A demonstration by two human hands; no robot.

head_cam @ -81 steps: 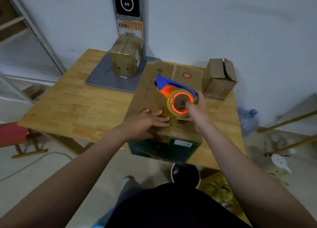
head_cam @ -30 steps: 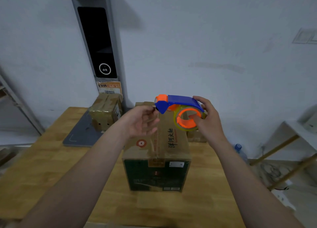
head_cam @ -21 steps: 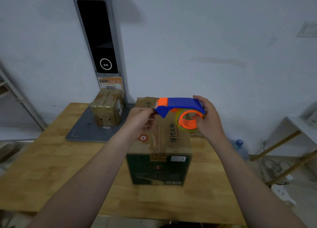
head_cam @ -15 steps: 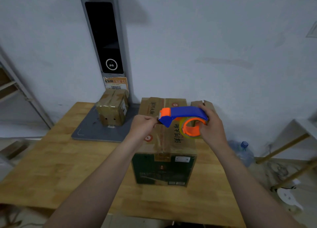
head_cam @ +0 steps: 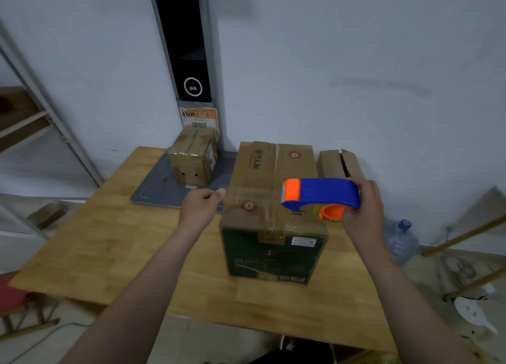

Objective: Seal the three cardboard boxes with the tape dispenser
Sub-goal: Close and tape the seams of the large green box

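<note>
The large cardboard box stands upright mid-table, its flaps shut, old tape along the centre seam, its front face printed dark green. A small, glossy taped box sits behind and to its left on a grey plate. A third box stands just behind its right rear corner, flaps slightly parted. The tape dispenser, blue with an orange nose and core, hangs level over the large box in the right hand; a faint clear tape strip seems to run to the left hand.
</note>
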